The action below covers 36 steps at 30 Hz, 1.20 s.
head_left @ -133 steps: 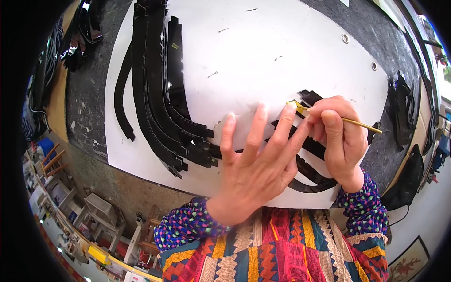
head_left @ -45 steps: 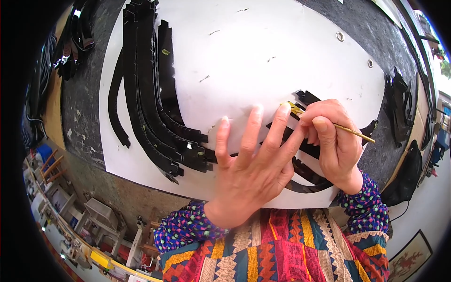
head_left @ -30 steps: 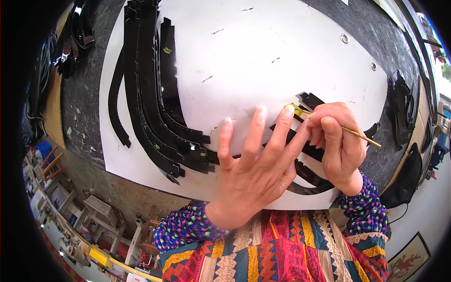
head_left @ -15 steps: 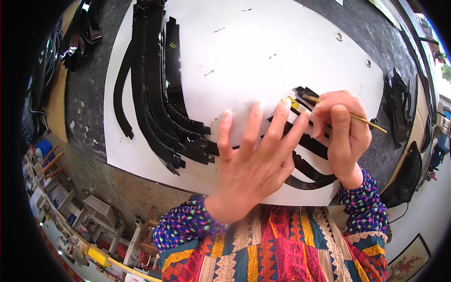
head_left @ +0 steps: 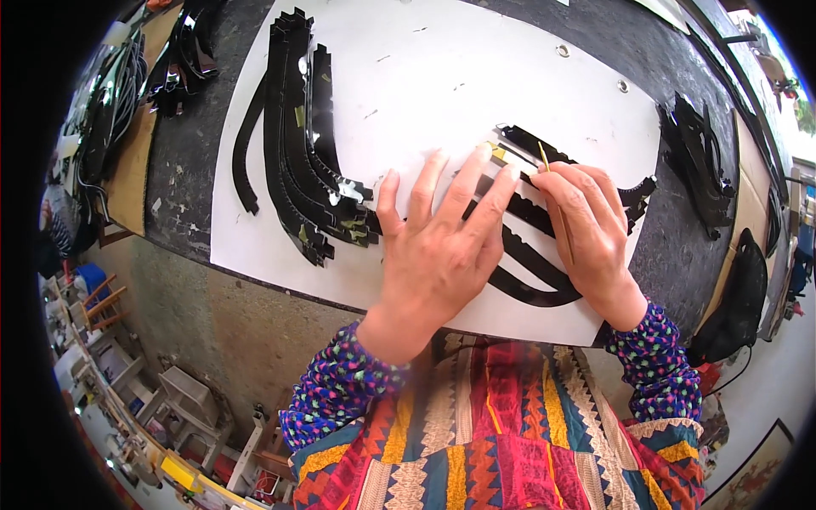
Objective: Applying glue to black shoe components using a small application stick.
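Thin tool (head_left: 545, 159) in right hand (head_left: 588, 217) has room toward the sheet's (head_left: 425, 102) far edge.

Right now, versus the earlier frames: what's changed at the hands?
The right hand has swung the thin gold stick from slanting across toward the yellow piece to pointing mostly away from the person, its end now clear of that piece. Nothing let go. Unchanged: left hand spread flat, a fingertip at the yellow piece.

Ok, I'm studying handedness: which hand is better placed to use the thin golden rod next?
Probably the right hand: it holds the thin golden rod, while the left hand lies spread over the white sheet.
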### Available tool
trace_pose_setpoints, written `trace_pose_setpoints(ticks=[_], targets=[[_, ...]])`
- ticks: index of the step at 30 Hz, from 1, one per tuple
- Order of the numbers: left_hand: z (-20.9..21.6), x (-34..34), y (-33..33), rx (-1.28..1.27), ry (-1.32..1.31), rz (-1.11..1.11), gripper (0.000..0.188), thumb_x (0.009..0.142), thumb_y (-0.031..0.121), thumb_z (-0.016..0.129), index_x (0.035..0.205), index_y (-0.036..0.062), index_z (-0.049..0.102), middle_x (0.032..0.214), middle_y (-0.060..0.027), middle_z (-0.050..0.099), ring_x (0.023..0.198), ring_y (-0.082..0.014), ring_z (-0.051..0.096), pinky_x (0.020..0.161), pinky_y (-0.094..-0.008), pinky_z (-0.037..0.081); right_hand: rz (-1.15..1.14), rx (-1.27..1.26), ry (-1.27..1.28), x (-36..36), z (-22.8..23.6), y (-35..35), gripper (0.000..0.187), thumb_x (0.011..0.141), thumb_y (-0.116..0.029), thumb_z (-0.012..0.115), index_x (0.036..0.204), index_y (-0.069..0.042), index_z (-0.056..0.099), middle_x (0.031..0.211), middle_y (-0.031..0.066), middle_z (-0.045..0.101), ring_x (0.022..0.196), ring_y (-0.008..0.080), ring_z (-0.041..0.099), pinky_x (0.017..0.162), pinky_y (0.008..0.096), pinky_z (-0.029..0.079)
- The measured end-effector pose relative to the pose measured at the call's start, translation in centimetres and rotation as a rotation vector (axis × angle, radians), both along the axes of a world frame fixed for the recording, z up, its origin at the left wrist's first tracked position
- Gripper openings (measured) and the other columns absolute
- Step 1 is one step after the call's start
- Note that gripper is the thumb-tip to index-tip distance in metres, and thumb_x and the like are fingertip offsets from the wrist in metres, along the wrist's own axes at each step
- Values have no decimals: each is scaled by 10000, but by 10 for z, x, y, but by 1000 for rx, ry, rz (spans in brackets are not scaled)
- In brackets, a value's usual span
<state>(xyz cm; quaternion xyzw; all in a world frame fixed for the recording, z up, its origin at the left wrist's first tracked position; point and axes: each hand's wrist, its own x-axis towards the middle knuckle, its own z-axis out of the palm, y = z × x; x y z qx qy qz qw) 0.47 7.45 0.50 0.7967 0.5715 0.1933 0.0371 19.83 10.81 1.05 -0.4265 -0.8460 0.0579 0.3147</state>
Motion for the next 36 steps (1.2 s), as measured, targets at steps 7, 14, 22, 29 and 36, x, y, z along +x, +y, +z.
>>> trace_pose_setpoints(ticks=[7,14,22,29,36], targets=[[7,-12,-14,-17,-73,-42,416,908,202,704,1317,153,646,1359,-50,558,1283,-243,481,1128,-486,238,-36,-22,52,4,-3,4,303,818,85,691,1107,17,630,1006,147,664,899,323,642,779,393,532],[3,-21,-26,56,-17,-45,411,905,192,703,1309,133,654,1288,-50,594,1194,-221,538,1101,-469,276,50,159,-2,3,12,-9,314,787,99,693,1099,80,662,1003,196,658,811,297,684,653,357,550],[5,-18,-24,50,-59,-37,417,909,194,687,1322,139,659,1192,-40,564,1133,-208,543,1076,-460,295,107,-71,-4,5,6,-25,345,737,58,702,1080,27,683,1068,159,646,932,325,667,779,396,548],[2,-18,-27,23,-8,1,482,882,225,680,1355,144,631,1209,-10,531,1144,-148,523,1096,-495,274,141,-80,30,-1,5,-23,383,669,25,727,1050,6,696,1087,151,655,919,317,659,755,395,548],[4,-17,-28,26,28,26,456,884,236,672,1329,139,659,1210,3,517,1144,-134,509,1104,-494,276,136,-94,-4,-6,7,-20,391,654,31,723,1043,2,698,1089,143,661,892,315,650,744,383,551]])
